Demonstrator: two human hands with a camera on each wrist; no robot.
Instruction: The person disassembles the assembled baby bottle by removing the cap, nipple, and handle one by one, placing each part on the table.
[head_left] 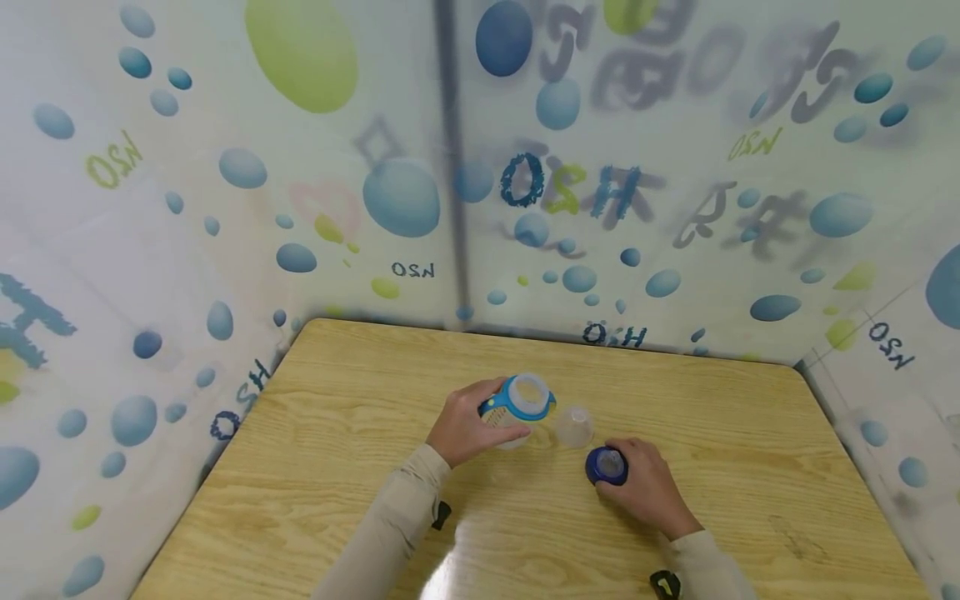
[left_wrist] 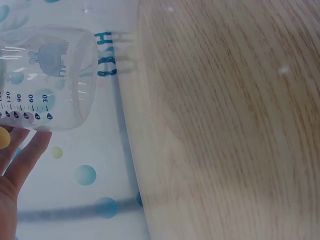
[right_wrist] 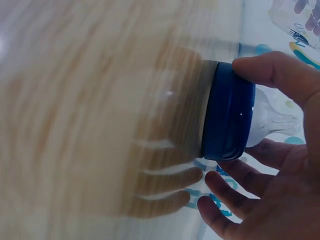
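My left hand (head_left: 472, 423) holds a clear baby bottle (left_wrist: 50, 75) with a blue handle ring (head_left: 495, 403) round its neck. Its open mouth faces up toward the head camera. Printed measuring marks and a blue animal show on its wall in the left wrist view, with my fingertips (left_wrist: 37, 147) against it. Thumb and fingers of my right hand (head_left: 648, 487) grip a dark blue collar with a clear teat (right_wrist: 232, 112), teat pointing away from the tabletop. The collar sits at or just above the wood; I cannot tell which. Between the hands stands a clear dome cap (head_left: 575, 427).
A light wooden table (head_left: 360, 392) lies under both hands. Walls of white sheeting (head_left: 337, 150) with printed bubbles and letters close it in at the back and sides. Dark straps (head_left: 441, 515) show at both wrists.
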